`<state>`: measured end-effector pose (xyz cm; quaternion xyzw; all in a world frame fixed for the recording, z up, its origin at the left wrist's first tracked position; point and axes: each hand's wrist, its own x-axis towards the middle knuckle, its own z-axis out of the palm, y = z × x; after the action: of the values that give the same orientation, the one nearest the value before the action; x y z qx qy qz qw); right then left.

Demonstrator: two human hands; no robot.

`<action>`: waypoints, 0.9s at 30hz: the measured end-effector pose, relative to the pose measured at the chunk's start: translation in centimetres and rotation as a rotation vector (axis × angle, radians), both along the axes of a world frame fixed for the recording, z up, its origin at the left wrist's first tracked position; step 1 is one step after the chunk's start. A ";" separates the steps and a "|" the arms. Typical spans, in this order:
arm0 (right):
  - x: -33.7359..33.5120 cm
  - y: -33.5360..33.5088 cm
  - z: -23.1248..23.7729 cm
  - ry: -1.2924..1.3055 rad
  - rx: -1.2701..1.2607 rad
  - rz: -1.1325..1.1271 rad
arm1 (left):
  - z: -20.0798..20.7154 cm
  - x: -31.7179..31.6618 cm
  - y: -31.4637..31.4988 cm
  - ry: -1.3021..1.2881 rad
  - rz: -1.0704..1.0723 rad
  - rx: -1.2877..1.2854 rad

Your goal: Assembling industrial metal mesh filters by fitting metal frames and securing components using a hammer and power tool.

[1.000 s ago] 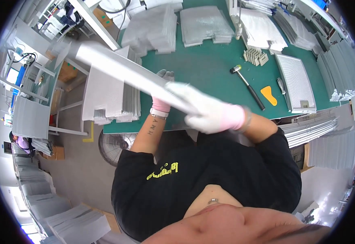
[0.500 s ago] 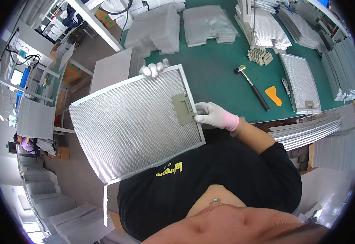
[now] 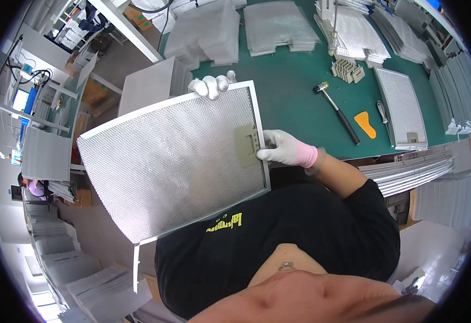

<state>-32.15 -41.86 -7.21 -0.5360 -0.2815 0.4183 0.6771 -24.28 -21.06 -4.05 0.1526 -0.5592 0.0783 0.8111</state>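
Observation:
A silver metal mesh filter panel [image 3: 165,161] is held up in front of me, tilted. White frame strips run along its upper, right and lower edges; the left edge shows bare mesh. One frame strip [image 3: 136,268] hangs down from the lower left corner. A beige latch plate [image 3: 246,146] sits at the right end of the mesh. My left hand [image 3: 212,86], in a white glove, curls its fingers over the upper edge, its thumb hidden behind the panel. My right hand [image 3: 281,149], gloved white with a pink cuff, pinches the right edge beside the latch plate.
On the green table [image 3: 300,102] lie a hammer [image 3: 347,126], an orange scraper [image 3: 365,125], a screwdriver [image 3: 382,113], several beige latches [image 3: 347,71] and another framed filter panel [image 3: 401,105]. Mesh stacks [image 3: 281,29] stand at the back. A person [image 3: 35,187] is far left.
The filter panel has shifted slightly left, and its upper edge has risen a little. My left hand has moved right and up with that edge. Both hands keep their hold.

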 end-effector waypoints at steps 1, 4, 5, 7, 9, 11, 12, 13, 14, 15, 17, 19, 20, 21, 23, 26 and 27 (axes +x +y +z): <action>-0.1 0.0 0.2 0.002 0.002 0.001 | 0.1 -0.3 0.0 0.002 0.001 0.002; -0.3 0.1 1.5 -0.038 -0.074 0.009 | 0.4 -0.9 0.0 0.047 0.016 -0.031; -0.5 0.1 2.4 -0.083 -0.090 -0.007 | 0.5 -1.0 0.0 0.043 0.016 -0.026; -0.4 0.0 2.7 -0.129 -0.104 -0.018 | 0.6 -1.1 0.1 0.037 0.021 -0.021; 0.0 -0.2 2.4 -0.302 -0.084 -0.055 | 0.6 -0.9 0.3 -0.002 0.029 -0.010; -1.1 -0.7 2.5 -0.623 -0.059 -0.276 | 0.8 -0.7 1.3 -0.005 0.044 -0.004; -1.8 -0.8 2.6 -0.942 -0.032 -0.501 | 0.8 -0.5 1.7 -0.008 0.058 0.000; -2.2 -0.8 2.7 -0.944 -0.029 -0.503 | 0.5 -0.6 1.7 -0.004 0.110 -0.070; -2.8 -0.8 2.8 -1.161 -0.016 -0.275 | 0.3 -0.4 2.3 -0.008 0.110 -0.064; -3.4 -0.8 2.9 -1.368 -0.015 -0.041 | -0.2 0.1 3.3 -0.006 0.125 -0.067; -4.1 0.3 2.8 -1.506 -0.034 -0.041 | -1.2 0.5 4.6 0.005 0.147 -0.099; -4.3 1.6 2.9 -1.671 -0.038 -0.091 | -3.1 -0.1 6.3 0.098 0.167 -0.085; -4.1 1.9 2.9 -1.644 0.004 -0.198 | -4.6 -0.1 7.1 0.201 0.178 -0.075; -3.7 2.1 3.0 -1.615 0.048 -0.303 | -6.2 -0.3 7.9 0.304 0.191 -0.063; -3.0 2.2 4.2 -1.604 0.035 -0.323 | -8.9 -1.4 10.0 0.506 0.236 -0.035; -0.7 1.7 5.8 -1.467 -0.047 -0.387 | -12.7 -3.5 12.3 0.663 0.338 -0.035; -0.3 1.2 6.0 -1.394 -0.074 -0.482 | -12.2 -3.8 11.5 0.867 0.968 0.234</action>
<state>-32.41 -40.65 -1.23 -0.7468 -0.5067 -0.1705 0.3955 -28.07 -9.53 -16.25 0.4916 -0.0548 0.3044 0.8141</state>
